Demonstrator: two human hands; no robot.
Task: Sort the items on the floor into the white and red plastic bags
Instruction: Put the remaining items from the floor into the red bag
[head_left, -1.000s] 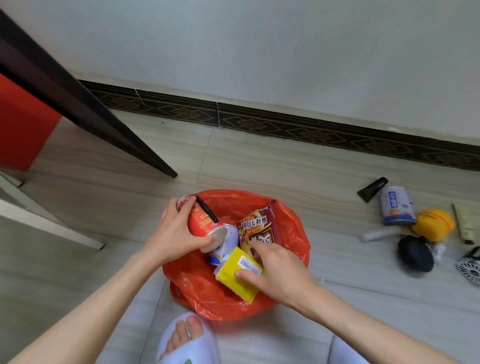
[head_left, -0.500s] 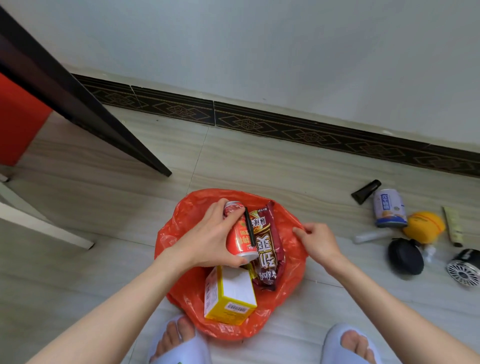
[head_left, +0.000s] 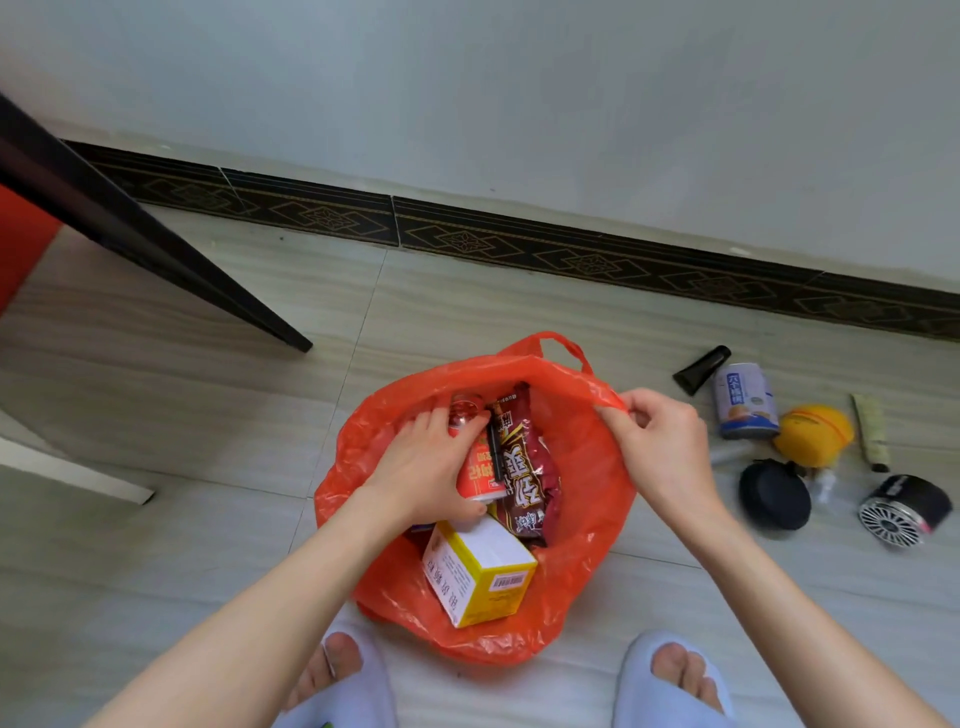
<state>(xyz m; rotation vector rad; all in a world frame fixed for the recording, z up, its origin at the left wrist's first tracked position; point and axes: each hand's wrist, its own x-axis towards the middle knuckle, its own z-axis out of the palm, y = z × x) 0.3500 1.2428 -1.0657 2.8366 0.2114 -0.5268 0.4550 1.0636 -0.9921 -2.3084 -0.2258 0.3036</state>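
Red plastic bag (head_left: 582, 587) sits on floor (head_left: 208, 519) between person's feet, mouth wide open, thin crinkly orange-red film. Left hand (head_left: 421, 467) inside, fingers wrapped round red can (head_left: 480, 475). Right hand (head_left: 657, 447) pinches bag's right rim, lifting it. Inside too: dark red snack packet (head_left: 524, 478), yellow-white box (head_left: 483, 571) at near side. Off right: blue-white can (head_left: 745, 400), yellow pouch (head_left: 813, 434), black round case (head_left: 774, 493), all loose on floor.

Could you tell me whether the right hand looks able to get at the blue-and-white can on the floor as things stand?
Probably yes, once freed: the blue-and-white can lies in the open just beyond the right hand, nothing between them. But that hand now pinches the red bag rim.
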